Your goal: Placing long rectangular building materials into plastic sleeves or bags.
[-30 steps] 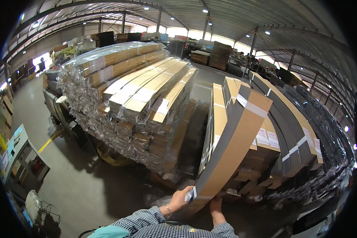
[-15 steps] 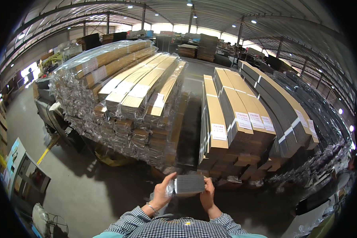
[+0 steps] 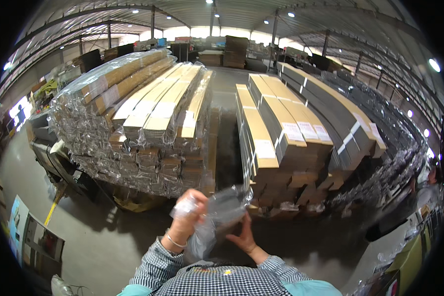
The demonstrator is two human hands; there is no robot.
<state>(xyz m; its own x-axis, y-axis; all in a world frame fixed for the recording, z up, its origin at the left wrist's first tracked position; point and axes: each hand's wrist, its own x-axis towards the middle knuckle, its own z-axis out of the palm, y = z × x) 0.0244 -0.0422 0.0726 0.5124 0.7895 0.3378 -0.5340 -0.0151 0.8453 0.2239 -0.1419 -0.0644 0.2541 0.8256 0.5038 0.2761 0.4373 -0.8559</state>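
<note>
In front of my body is the end of a bundle of dark grey strips, with clear plastic film over it and hanging down its left side. My left hand is closed on a gathered piece of that film, left of the bundle. Below the bundle's right part, my right hand has its thumb stretched out to the left and its fingers pointing up. Its fingertips come close to the bundle's underside; I cannot tell whether they touch. Motion blurs the film and the bundle's end.
A high stack of film-wrapped long cartons stands ahead on the left. Strapped bundles of long brown and grey boards are piled on the right, with a dark gap between. Film-wrapped dark bundles lie farther right. A board-like panel stands lower left.
Both hands gripped the bundle's sides earlier. My left hand has risen and pulled film up, and film now covers the bundle's end. My right hand has moved lower and opened.
</note>
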